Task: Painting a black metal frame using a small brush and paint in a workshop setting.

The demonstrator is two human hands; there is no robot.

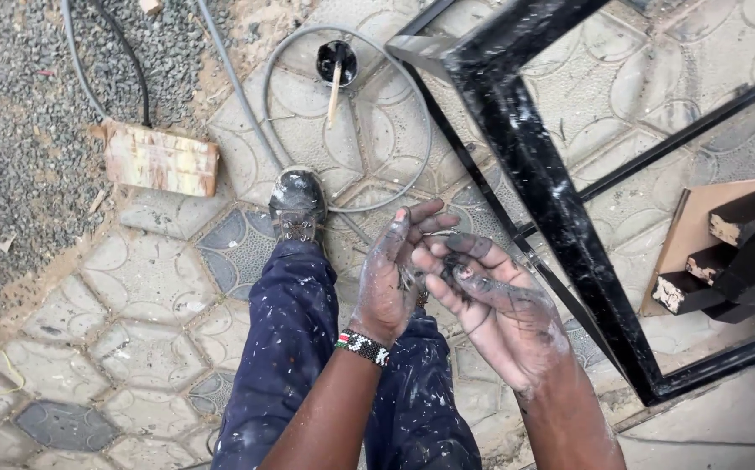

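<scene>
Patterned grey paving [147,305] meets loose gravel [20,113] at left, in daylight; a black metal frame [538,183] stands right.

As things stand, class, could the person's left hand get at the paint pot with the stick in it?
Probably not: the left hand is at knee height, and the paint pot sits on the paving beyond the boot.

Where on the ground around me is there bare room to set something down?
Bare paving lies left of your trouser leg, below the wooden block. It is crowded ahead, where the cable loop, paint cup and boot sit, and right, by the black metal frame and painted blocks.
</scene>
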